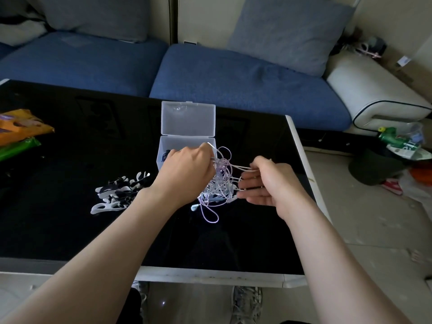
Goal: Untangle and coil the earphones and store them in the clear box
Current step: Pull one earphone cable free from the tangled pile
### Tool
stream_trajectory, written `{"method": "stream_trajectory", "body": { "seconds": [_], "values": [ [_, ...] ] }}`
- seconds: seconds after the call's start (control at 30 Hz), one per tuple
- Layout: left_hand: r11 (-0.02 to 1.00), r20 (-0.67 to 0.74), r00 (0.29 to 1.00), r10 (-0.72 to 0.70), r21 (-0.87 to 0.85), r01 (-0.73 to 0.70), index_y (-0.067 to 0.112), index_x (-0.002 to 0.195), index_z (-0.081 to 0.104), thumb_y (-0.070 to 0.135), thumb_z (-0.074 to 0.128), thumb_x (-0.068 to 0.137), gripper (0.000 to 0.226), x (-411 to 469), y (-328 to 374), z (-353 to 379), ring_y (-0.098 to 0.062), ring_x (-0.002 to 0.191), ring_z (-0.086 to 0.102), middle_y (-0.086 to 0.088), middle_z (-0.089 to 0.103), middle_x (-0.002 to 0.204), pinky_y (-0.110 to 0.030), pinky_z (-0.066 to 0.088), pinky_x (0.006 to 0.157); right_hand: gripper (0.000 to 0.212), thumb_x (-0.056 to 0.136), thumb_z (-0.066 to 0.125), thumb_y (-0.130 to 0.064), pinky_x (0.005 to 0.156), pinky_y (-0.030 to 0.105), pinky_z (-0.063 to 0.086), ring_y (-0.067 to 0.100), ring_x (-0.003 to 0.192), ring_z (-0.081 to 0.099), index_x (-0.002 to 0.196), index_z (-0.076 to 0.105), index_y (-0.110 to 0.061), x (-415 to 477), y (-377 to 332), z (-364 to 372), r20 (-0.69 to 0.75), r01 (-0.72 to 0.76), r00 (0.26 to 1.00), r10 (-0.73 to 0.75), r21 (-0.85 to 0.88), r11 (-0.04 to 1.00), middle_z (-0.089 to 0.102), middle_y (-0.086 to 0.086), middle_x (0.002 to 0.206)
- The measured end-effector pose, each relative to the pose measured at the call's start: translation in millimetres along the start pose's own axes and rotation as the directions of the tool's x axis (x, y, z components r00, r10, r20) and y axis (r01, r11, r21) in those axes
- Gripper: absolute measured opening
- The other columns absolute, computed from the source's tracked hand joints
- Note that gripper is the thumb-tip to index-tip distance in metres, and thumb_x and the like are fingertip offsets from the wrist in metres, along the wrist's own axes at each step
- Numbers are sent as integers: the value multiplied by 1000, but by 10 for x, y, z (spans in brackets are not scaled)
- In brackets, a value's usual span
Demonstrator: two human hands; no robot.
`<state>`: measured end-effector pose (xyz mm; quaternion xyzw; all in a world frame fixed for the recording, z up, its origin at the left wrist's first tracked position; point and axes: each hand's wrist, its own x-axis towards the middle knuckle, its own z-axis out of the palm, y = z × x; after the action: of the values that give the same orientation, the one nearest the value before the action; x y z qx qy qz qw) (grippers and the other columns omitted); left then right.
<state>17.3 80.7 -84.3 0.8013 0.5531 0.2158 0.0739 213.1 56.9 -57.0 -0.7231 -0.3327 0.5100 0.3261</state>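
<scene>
Black table w/ blue sofa behind; left hand & right hand grip tangled earphones by open clear box.

One clear box (open), two packets

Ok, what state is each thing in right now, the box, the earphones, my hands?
Clear box: lid open and upright, something dark inside.
Earphones: tangled in one bunch, held over the table.
Left hand: grips the bunch.
Right hand: pinches strands pulled sideways from it.
Cord winders: heaped loose on the table.
</scene>
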Motion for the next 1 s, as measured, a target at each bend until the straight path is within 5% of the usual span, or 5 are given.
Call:
{"method": "stream_trajectory", "body": {
  "seconds": [0.23, 0.47, 0.6, 0.8, 1.0],
  "values": [
    [993, 34, 995, -98, -63, 100, 20, 92, 61, 25, 62, 87, 7, -12, 52, -80, -32, 80, 63, 1, 69, 81, -37, 40, 70, 26, 94, 69, -32, 62, 30, 61, 13, 57, 71, 110, 70, -12, 113, 174, -125, -343, 160, 876, -340, -458, 874, 77, 4, 78],
    [986, 63, 998, -20, -166, 31, 22, 104, 67, 42, 55, 91, 27, -4, 68, -74, -29, 102, 60, 0, 60, 104, -52, 51, 89, 13, 78, 83, -18, 69, 14, 47, 8, 79, 67, 84, 77, -27, -67, 72, 196, 70, 768, 591, -803, -354, 534, 71, -8, 88],
    [978, 92, 995, 38, -207, -18, 11, 111, 59, 11, 59, 101, 10, 5, 18, 8, -35, 97, 62, -8, 64, 108, -55, 52, 84, 17, 83, 87, -29, 77, 8, 45, 1, 92, 63, 98, 80, -28, 31, 148, 238, 125, 735, 621, -774, -435, 519, 69, -12, 100],
    [959, 101, 994, 52, -282, -21, 10, 109, 61, 10, 60, 102, 6, 11, 24, 3, -26, 97, 62, -5, 68, 104, -32, 42, 79, 6, 88, 84, -23, 65, 17, 56, 3, 69, 70, 91, 79, -24, 100, 178, 198, 104, 692, 670, -735, -447, 567, 75, -14, 79],
    [938, 171, 985, 27, -346, 34, 14, 123, 60, 10, 66, 98, 26, 2, 67, -70, -23, 102, 66, -1, 71, 109, -34, 49, 90, 5, 87, 84, -26, 63, 14, 50, 1, 71, 68, 92, 84, -27, 113, 190, 212, 142, 693, 661, -737, -491, 527, 74, -16, 77]
  ]
}}
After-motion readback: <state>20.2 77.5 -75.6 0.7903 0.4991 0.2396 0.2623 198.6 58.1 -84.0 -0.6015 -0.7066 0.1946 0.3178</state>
